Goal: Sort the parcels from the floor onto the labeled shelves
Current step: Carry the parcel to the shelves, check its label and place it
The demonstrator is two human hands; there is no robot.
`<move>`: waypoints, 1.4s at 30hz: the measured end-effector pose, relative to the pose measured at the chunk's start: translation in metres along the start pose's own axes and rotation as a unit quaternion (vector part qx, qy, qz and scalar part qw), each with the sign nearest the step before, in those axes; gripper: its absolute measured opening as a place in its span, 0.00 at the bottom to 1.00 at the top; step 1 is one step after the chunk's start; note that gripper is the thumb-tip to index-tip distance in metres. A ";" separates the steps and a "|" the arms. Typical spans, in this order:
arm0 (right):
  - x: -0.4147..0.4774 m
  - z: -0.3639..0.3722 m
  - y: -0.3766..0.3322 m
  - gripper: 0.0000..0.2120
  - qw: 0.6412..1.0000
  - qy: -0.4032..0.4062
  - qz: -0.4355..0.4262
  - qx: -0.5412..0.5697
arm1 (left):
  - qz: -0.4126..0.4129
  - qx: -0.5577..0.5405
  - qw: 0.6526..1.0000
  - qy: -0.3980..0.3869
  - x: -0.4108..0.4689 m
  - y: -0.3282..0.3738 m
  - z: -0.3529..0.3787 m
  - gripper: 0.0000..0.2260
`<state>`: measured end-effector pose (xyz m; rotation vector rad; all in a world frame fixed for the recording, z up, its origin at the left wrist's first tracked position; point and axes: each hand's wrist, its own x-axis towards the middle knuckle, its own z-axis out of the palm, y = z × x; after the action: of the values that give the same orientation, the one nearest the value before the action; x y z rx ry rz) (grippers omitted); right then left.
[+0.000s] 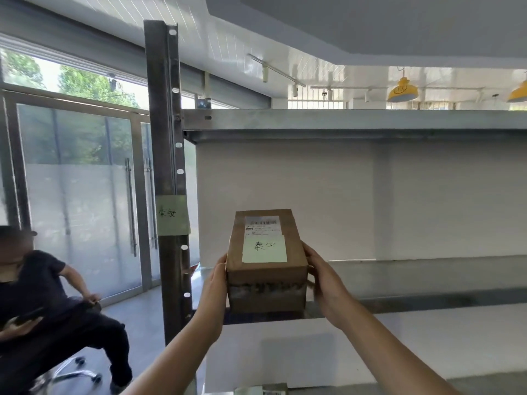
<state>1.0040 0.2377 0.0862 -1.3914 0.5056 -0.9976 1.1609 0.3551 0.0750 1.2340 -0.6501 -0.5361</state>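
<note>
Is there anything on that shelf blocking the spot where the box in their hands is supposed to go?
Nothing visible. The box, held between the left hand and right hand, sits at the front left of the shelf, beside the post with its green note. The shelf surface behind and to the right looks bare.

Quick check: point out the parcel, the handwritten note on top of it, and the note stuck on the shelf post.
parcel [266, 283]: head view, front face.
parcel note [264, 248]: head view, centre of paper.
post note [172, 215]: head view, centre of paper.
</note>
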 end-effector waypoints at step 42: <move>0.037 -0.017 0.037 0.20 0.986 -0.022 0.114 -0.120 | 0.025 0.157 0.987 0.011 0.020 -0.027 0.005 0.14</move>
<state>1.0198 0.1931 0.0577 -1.5259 0.7538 -0.7351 1.1703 0.3313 0.0530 1.5112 -0.7653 -0.3869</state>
